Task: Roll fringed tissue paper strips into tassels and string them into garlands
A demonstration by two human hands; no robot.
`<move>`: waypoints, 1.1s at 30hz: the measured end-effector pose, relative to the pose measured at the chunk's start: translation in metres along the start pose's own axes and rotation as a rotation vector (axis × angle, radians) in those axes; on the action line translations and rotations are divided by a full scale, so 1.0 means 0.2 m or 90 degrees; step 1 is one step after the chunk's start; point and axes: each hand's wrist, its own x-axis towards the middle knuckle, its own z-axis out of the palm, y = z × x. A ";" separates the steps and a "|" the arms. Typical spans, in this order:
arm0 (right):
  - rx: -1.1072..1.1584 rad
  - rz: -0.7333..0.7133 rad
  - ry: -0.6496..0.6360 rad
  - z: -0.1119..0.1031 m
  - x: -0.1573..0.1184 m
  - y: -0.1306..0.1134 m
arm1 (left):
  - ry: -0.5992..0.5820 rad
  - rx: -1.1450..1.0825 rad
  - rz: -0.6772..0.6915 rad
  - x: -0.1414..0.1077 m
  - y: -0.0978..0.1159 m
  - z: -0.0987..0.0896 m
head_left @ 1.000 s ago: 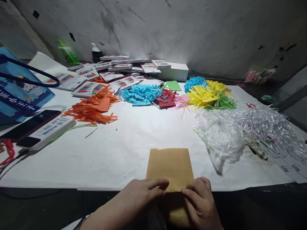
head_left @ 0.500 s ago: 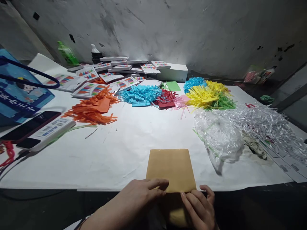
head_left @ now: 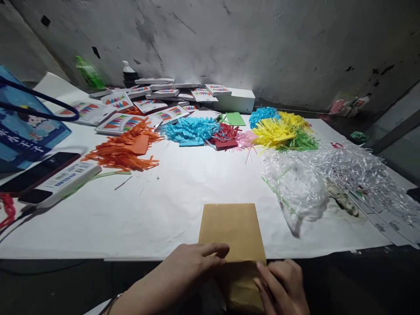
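While in both hands [head_left: 193,262] [head_left: 286,282], brown envelope [head_left: 230,227], interior out of view.

Reads as a small craft or packing workshop. Includes scuffed grey wall [head_left: 278,48], white-covered tabletop [head_left: 170,197], many look-alike flat printed boxes [head_left: 118,124] piled at the back, fringed bundles [head_left: 120,151] in orange, blue, red and yellow, and heap of shiny strands [head_left: 357,170] beside clear plastic [head_left: 295,188].

L forearm [head_left: 147,286] w/ thin dark band [head_left: 112,303], shiny bit; bare fingers [head_left: 213,249].

Scuffed grey wall [head_left: 278,52] — 1 white-covered table [head_left: 164,205], dimly lit
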 end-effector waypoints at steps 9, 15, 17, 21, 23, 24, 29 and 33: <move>-0.026 -0.040 -0.039 0.09 0.00 -0.01 | -0.005 0.021 -0.012 0.00 0.00 0.00; -0.013 -0.048 -0.004 0.05 -0.05 -0.04 | 0.008 -0.016 -0.025 0.00 0.02 -0.02; 0.040 -0.005 0.077 0.02 -0.05 -0.05 | 0.007 -0.022 -0.029 0.00 0.03 -0.02; 0.107 0.074 0.114 -0.01 0.05 -0.05 | -0.007 -0.026 -0.032 0.01 0.02 -0.01; 0.047 0.082 -0.015 0.03 0.13 -0.03 | -0.006 -0.033 -0.022 0.00 0.01 -0.02; 0.010 0.066 -0.085 0.07 0.16 -0.01 | 0.004 -0.038 -0.011 -0.01 0.00 -0.04; -0.075 0.045 -0.266 0.27 0.32 0.24 | 0.289 -0.054 0.019 -0.20 0.00 -0.26; -0.055 0.116 -0.219 0.27 0.52 0.39 | 0.513 -0.040 -0.010 -0.28 0.09 -0.39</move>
